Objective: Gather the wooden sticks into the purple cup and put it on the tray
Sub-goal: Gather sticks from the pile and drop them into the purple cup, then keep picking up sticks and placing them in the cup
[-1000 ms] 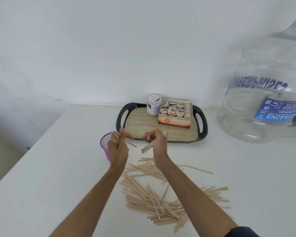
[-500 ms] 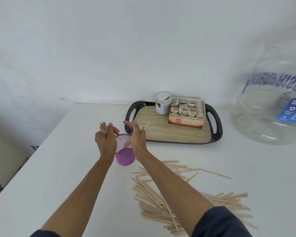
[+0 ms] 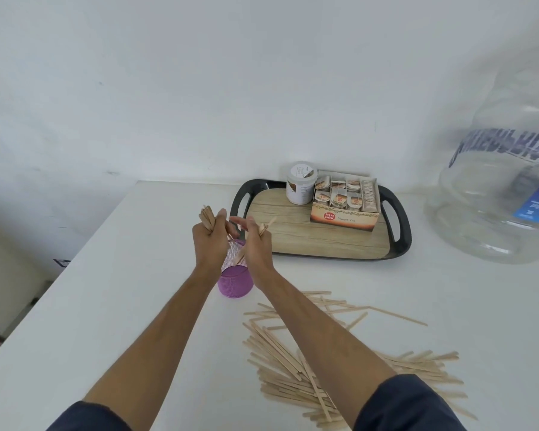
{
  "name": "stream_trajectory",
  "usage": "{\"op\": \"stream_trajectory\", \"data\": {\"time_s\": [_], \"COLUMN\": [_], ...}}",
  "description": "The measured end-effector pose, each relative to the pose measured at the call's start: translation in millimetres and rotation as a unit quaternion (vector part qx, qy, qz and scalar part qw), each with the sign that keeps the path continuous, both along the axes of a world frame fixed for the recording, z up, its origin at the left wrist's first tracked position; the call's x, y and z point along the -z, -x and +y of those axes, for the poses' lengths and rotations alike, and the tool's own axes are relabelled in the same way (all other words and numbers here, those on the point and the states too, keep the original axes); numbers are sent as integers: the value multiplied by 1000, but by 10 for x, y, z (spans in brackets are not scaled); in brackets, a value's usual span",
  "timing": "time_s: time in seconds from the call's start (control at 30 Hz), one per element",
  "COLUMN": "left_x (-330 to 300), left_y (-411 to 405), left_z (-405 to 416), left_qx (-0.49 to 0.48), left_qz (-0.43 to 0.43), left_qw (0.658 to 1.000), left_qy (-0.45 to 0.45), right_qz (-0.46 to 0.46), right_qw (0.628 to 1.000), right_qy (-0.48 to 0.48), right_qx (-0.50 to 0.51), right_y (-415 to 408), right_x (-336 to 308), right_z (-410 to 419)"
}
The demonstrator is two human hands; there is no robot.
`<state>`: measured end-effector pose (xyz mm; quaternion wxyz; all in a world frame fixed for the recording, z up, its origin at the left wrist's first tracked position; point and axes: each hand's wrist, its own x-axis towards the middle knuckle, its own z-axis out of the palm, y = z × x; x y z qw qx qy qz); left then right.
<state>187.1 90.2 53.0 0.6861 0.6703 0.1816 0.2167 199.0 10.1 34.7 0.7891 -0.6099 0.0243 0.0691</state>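
**Both hands over the cup**

Left hand (image 3: 208, 241) fisted around a bundle of sticks (image 3: 206, 216), ends poking up. Right hand (image 3: 255, 244) beside it, thumb out, pinching a few sticks angled down into the purple cup (image 3: 234, 279). Cup upright on the white table (image 3: 131, 306), mesh-walled, just short of the tray (image 3: 399, 244). Loose pile of wooden sticks (image 3: 280, 346) scattered under the right forearm.

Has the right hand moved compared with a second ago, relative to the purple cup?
Yes. The right hand was to the right of the purple cup, above the loose sticks; now it is over the cup's mouth.
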Motion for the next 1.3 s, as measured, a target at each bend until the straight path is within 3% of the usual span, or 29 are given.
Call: {"op": "stream_trajectory", "data": {"time_s": [0.17, 0.37, 0.6, 0.7, 0.8, 0.9, 0.97, 1.07, 1.13, 1.23, 1.3], "left_x": [43, 10, 12, 92, 244, 434, 562, 725, 800, 874, 895], "left_y": [56, 117, 348, 549, 809, 1084, 1211, 1348, 1410, 1512, 1572], "left_z": [-27, -14, -40, -125, -278, -437, -490, -515, -514, -531, -548], "left_qx": [-3, -27, -109, -100, -16, 113, 218, 392, 423, 433, 427], "left_qz": [42, 50, -49, -132, -169, -135, -63, 67, 83, 84, 82], "left_qw": [999, 992, 972, 939, 909, 879, 840, 736, 687, 655, 652], "left_qy": [-20, -112, -200, -300, -381, -444, -493, -548, -586, -613, -621], "right_qz": [2, -36, -103, -135, -150, -167, -184, -212, -239, -264, -273], "right_qw": [1000, 999, 990, 974, 936, 843, 771, 713, 693, 693, 690], "right_qy": [0, 9, 85, 177, 316, 498, 582, 629, 640, 633, 633], "right_qx": [-11, 1, 43, 31, -28, -117, -182, -228, -230, -222, -222], "right_y": [7, 22, 79, 159, 265, 362, 424, 507, 542, 569, 588], "right_x": [52, 35, 14, 108, 282, 467, 557, 670, 726, 740, 734], "right_z": [-30, -94, -442, -771, -1139, -1476, -1622, -1743, -1803, -1890, -1923]}}
